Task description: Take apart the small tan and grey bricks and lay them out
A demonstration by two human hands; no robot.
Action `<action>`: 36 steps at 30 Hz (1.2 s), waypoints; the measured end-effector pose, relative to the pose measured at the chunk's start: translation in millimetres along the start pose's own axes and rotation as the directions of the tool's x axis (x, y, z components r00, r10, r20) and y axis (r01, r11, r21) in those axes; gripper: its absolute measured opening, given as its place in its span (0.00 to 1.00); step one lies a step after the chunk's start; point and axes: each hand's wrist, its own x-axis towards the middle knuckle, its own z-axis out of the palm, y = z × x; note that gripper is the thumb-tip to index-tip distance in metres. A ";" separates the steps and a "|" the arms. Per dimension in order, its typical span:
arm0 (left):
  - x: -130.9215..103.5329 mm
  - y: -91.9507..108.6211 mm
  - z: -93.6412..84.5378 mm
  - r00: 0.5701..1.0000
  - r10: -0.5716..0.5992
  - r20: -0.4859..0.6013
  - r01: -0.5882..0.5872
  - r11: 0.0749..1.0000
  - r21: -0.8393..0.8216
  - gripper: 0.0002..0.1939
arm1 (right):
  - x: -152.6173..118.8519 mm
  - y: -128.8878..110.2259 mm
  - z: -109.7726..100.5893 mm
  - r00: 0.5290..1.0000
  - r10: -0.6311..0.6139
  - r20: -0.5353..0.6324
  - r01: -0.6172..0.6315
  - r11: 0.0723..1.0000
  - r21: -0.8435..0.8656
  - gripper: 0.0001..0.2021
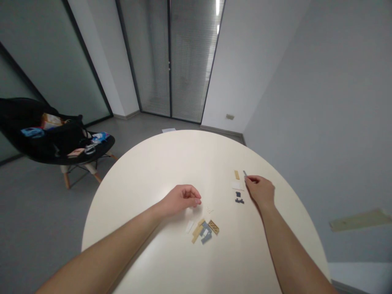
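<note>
My left hand [183,200] hovers over the middle of the round table [147,163], its fingers loosely curled and the thumb a little apart, with nothing visible in it. Just in front of it lie tiny white pieces [210,210] and a loose pile of building-brick parts: a tan plate [197,232], a brown plate [214,227] with its hollow side up, grey plates [206,237] and a white strip [189,226]. At the right, my right hand [261,191] pinches the near end of a narrow grey plate [244,173] at the table surface. The fingertips partly hide it.
Left of my right hand, a tan plate [237,174], a white plate [236,185] and dark pieces [239,200] stand in a column. A black chair [101,151] carrying a bag and packets is off to the left. A wall [330,122] rises at the right.
</note>
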 end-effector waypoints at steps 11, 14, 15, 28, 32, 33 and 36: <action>-1.3 -0.1 -0.2 0.999 -0.001 0.033 0.000 1.000 0.031 0.15 | 0.8 -3.1 -0.2 0.998 -0.017 0.065 0.023 0.995 -0.096 0.14; -2.4 0.7 0.2 0.999 -0.001 0.036 -0.001 0.998 0.055 0.14 | 0.8 -3.9 -0.1 0.996 -0.023 0.083 0.036 0.988 -0.150 0.13; -2.7 0.8 0.3 0.999 0.002 0.038 -0.005 0.998 0.069 0.14 | 0.8 -4.1 0.1 0.996 -0.027 0.090 0.042 0.984 -0.173 0.12; -14.7 1.3 11.6 0.987 0.043 0.157 -0.107 0.897 0.428 0.10 | -0.9 -7.4 -0.1 0.993 -0.036 0.116 0.069 0.955 -0.287 0.10; -22.1 10.3 18.1 0.923 0.139 0.358 -0.328 0.770 0.547 0.10 | -1.4 -8.5 -1.8 0.992 -0.010 0.124 0.044 0.961 -0.275 0.09; -23.3 11.8 19.1 0.907 0.151 0.394 -0.369 0.737 0.566 0.11 | -1.6 -8.5 -2.2 0.992 -0.010 0.123 0.043 0.963 -0.267 0.09; -25.1 14.3 19.8 0.889 0.147 0.435 -0.415 0.660 0.626 0.13 | -2.1 -7.4 -2.7 0.994 -0.028 0.102 0.051 0.972 -0.228 0.10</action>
